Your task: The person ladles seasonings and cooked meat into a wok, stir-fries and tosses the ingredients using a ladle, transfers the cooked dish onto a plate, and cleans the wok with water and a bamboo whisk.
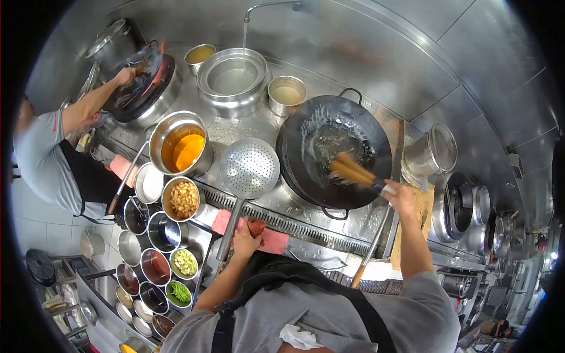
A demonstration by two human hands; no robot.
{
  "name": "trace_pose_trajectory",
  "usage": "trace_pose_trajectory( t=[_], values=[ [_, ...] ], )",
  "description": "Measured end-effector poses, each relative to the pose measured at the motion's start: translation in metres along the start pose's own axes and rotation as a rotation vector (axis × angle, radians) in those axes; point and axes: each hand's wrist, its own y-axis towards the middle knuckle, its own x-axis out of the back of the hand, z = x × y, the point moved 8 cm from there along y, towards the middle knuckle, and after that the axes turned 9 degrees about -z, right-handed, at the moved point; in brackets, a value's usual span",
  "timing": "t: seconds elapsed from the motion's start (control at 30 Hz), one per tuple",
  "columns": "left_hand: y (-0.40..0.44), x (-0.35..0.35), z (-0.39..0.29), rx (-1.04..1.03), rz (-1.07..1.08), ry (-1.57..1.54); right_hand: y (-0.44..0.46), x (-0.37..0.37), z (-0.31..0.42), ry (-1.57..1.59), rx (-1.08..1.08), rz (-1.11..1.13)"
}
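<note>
A bamboo wok brush (352,169) is in my right hand (401,199), its fingers wrapped round the dark handle end. The bristles reach down into a black wok (376,132) with foamy water (335,144) in its bottom; they are blurred. My left hand (246,241) is closed on a reddish-brown wad (256,227) at the counter's front edge, its kind unclear. Beneath and beside it lies a pink cloth (273,241). The handle of a perforated skimmer (250,167) runs just left of that hand.
Water runs from a tap (245,17) into a steel pot (265,65). A pot of orange oil (188,152) stands left of the skimmer. Several ingredient containers, one with peanuts (182,199), sit lower left. Another person (47,153) works a second wok (138,76). A ladle (359,273) leans right.
</note>
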Motion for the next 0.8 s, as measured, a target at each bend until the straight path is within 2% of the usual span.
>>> trace_pose_trajectory(
  t=[0.03, 0.07, 0.13, 0.17, 0.23, 0.27, 0.3, 0.33, 0.37, 0.43, 0.47, 0.5, 0.53, 0.57, 0.6, 0.63, 0.67, 0.7, 0.73, 0.8],
  values=[
    [0.0, 0.0, 0.0, -0.007, 0.016, -0.012, 0.005, 0.005, -0.013, -0.119, -0.061, -0.097],
    [0.0, -0.004, 0.005, 0.0, 0.001, -0.008, 0.015, -0.008, -0.016, -0.11, -0.063, -0.099],
    [0.006, -0.003, 0.004, -0.009, 0.012, -0.037, 0.042, -0.01, 0.014, -0.165, -0.01, -0.476],
    [0.005, -0.002, 0.003, -0.012, 0.029, -0.072, 0.052, -0.031, 0.032, -0.213, 0.015, -0.508],
    [0.009, 0.011, -0.001, 0.051, 0.053, -0.052, 0.059, -0.068, 0.081, -0.077, 0.185, -0.497],
    [0.01, 0.012, 0.003, 0.118, 0.108, -0.101, 0.057, -0.081, 0.102, -0.074, 0.186, -0.46],
    [0.009, 0.012, 0.007, 0.183, 0.161, -0.151, 0.053, -0.088, 0.107, 0.077, 0.106, -0.458],
    [0.006, 0.013, 0.007, 0.232, 0.197, -0.381, 0.046, -0.085, 0.114, 0.165, 0.132, -0.416],
    [0.006, 0.015, 0.009, 0.227, 0.198, -0.379, 0.036, -0.078, 0.119, 0.252, 0.158, -0.372],
    [-0.008, 0.0, 0.015, 0.549, 0.367, -1.141, 0.013, -0.063, 0.103, 0.308, 0.169, -0.119],
    [-0.018, 0.024, -0.011, 0.711, 0.408, -1.257, 0.002, -0.053, 0.088, 0.293, 0.12, 0.054],
    [-0.02, 0.03, -0.007, 0.71, 0.414, -1.244, -0.005, -0.044, 0.065, 0.223, 0.178, 0.096],
    [-0.03, 0.029, -0.011, 0.758, 0.593, -1.338, -0.008, -0.027, 0.047, 0.189, 0.142, 0.133],
    [-0.039, 0.029, -0.017, 0.802, 0.77, -1.429, -0.003, -0.019, 0.016, 0.17, -0.022, 0.22],
    [-0.041, 0.032, -0.025, 0.734, 0.786, -1.425, 0.009, -0.002, 0.0, 0.062, 0.076, 0.114],
    [-0.043, 0.034, -0.03, 0.738, 0.78, -1.411, 0.025, 0.008, -0.009, -0.106, 0.049, 0.057],
    [-0.043, 0.036, -0.037, 0.709, 0.788, -1.381, 0.045, 0.002, -0.027, -0.056, -0.004, -0.028],
    [-0.044, 0.035, -0.044, 0.68, 0.798, -1.349, 0.061, 0.006, -0.016, -0.179, 0.046, -0.208],
    [-0.041, 0.027, -0.046, 0.679, 0.75, -1.395, 0.08, -0.007, -0.006, -0.207, 0.062, -0.276],
    [-0.037, 0.021, -0.06, 0.64, 0.751, -1.318, 0.091, -0.041, 0.039, -0.1, -0.051, -0.194]
  ],
)
